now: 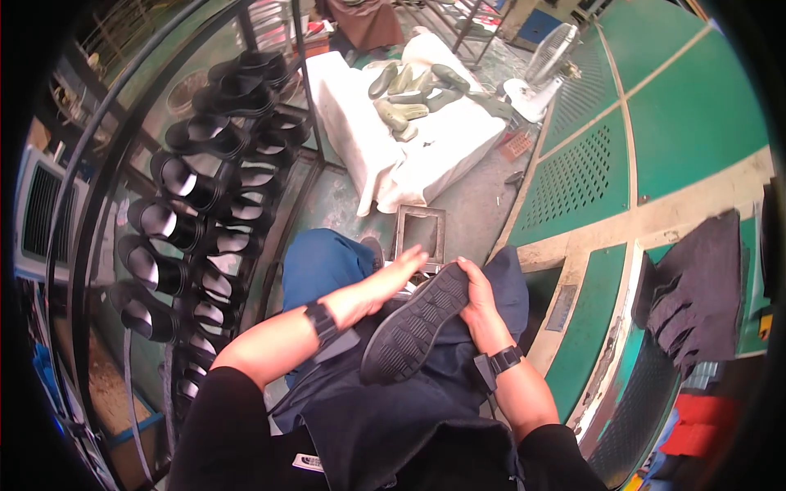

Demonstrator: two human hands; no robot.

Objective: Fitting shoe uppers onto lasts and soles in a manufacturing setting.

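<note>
Above my lap is a black shoe [416, 329], tilted so that its ridged sole faces up toward me. My right hand [483, 304] is closed round the end of the shoe farther from me, its thumb along the edge. My left hand [391, 278] is stretched out flat to the left of that end, its fingers pointing away from me. Whether the left palm touches the shoe's side cannot be made out. The upper of the shoe is mostly hidden beneath the sole.
A black metal rack [315, 176] at the left carries rows of black shoes [168, 221]. Ahead stands a white-covered table [348, 123] with olive-green shoe lasts [401, 110]. A metal frame [422, 214] is beyond my knees. Green machine panels [585, 176] line the right, with dark cloth [700, 286] hanging there.
</note>
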